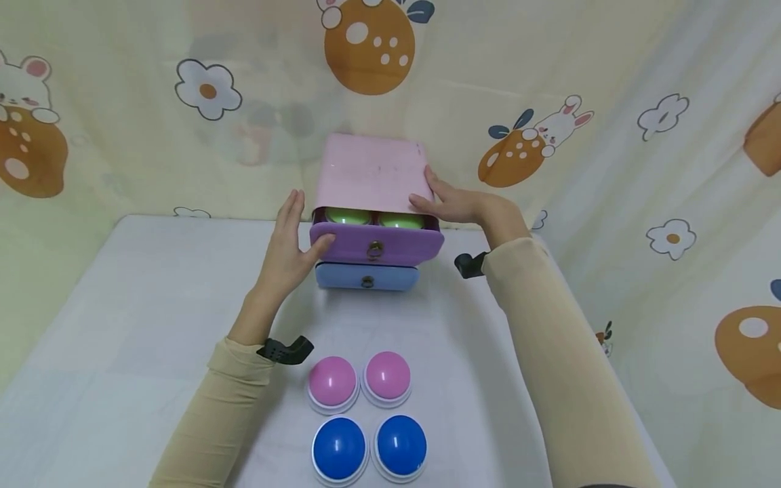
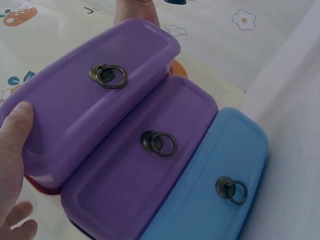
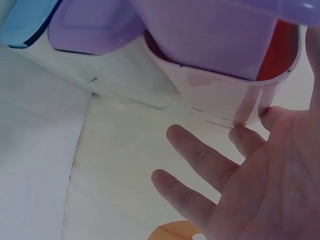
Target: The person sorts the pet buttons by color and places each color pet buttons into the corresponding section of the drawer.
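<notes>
A small pink-topped drawer cabinet [image 1: 375, 169] stands at the back of the table. Its top purple drawer [image 1: 342, 249] is pulled partway out, with two green domes [image 1: 348, 216] inside. My left hand [image 1: 287, 247] is beside the drawer's left end, thumb against its front, fingers extended. At the right, my right hand [image 1: 460, 203] touches the cabinet's side and top edge, fingers spread. Below the top drawer, a second purple drawer [image 2: 125, 180] and a blue drawer [image 1: 335, 276] are closed, each with a ring pull.
In front of the cabinet, two pink domes [image 1: 332, 381] with white bases sit on the white table [image 1: 152, 305]. Two blue domes [image 1: 339, 447] are nearer. A patterned curtain [image 1: 274, 156] hangs right behind the cabinet.
</notes>
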`<state>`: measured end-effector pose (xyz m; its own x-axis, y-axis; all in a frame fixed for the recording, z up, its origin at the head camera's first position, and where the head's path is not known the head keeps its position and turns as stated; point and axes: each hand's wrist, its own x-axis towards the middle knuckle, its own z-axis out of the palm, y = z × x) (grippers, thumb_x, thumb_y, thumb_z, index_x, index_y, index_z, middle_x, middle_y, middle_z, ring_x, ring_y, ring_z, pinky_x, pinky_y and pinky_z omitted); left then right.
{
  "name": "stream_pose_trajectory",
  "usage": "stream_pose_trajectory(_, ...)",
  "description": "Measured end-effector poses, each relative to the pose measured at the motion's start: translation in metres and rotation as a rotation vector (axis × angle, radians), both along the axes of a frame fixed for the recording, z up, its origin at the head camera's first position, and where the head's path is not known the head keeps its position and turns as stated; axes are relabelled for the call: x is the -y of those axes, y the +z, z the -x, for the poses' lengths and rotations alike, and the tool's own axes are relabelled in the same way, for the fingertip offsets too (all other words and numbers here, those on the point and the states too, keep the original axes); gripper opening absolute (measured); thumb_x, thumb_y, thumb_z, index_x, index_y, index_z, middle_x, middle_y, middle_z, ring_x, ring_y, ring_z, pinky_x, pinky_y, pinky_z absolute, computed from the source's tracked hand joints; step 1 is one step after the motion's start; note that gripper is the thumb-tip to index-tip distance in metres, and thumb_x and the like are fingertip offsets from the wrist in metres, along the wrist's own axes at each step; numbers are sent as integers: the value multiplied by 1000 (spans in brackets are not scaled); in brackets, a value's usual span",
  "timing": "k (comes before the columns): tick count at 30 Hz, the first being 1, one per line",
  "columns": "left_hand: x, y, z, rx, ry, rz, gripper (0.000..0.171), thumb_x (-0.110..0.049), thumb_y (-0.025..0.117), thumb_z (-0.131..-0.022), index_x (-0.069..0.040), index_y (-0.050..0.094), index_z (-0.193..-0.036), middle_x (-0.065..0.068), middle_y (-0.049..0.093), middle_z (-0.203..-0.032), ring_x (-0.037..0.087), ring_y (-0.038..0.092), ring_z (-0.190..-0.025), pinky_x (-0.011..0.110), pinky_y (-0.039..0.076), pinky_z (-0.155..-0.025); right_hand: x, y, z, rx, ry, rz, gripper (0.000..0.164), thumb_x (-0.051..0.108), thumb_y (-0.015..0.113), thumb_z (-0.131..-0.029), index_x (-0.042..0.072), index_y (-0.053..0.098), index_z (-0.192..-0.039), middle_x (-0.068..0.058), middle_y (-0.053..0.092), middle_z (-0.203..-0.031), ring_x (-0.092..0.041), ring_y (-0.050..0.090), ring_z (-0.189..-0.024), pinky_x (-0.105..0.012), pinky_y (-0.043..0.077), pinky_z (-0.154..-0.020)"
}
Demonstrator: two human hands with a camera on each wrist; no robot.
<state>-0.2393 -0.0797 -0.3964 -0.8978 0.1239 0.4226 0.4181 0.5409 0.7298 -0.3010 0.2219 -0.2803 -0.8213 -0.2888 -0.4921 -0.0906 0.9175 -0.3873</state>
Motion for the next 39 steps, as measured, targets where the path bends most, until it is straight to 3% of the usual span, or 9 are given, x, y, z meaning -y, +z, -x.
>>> stream_pose_trajectory(8,-1,-4,6,-1,-10,-27,88,-47,63,-88,-9,18,-152,13,15,-158,31,19,-145,52,23,-116,1,-1,2,-20,13,22,98,77,33,-84,31,-29,-144,8,-26,-155,-19,-17,-147,-50,0,-120)
stream_pose_trajectory(14,-1,-4,8,-12,-13,-36,89,-50,63,-87,-8,19,-152,14,16,-158,31,20,-145,52,23,-116,1,-1,0,-7,-3,9,100,80,35,-81,35,-30,-142,9,-26,-155,-21,-16,-147,-52,2,-119)
stream_pose_trajectory(29,-1,-5,14,42,67,-61,90,-52,64,-85,-9,21,-151,15,17,-157,31,35,-139,50,31,-112,7,-3,-2,-8,-39,50,109,75,48,-79,35,-30,-142,9,-28,-155,-22,-14,-147,-54,3,-118)
stream_pose_trajectory(39,-9,-10,18,15,88,-111,93,-62,60,-82,-7,27,-149,17,24,-155,31,40,-135,50,35,-109,2,-7,-1,-33,-31,58,98,76,34,-84,31,-29,-144,6,-25,-156,-22,-16,-147,-53,-1,-118)
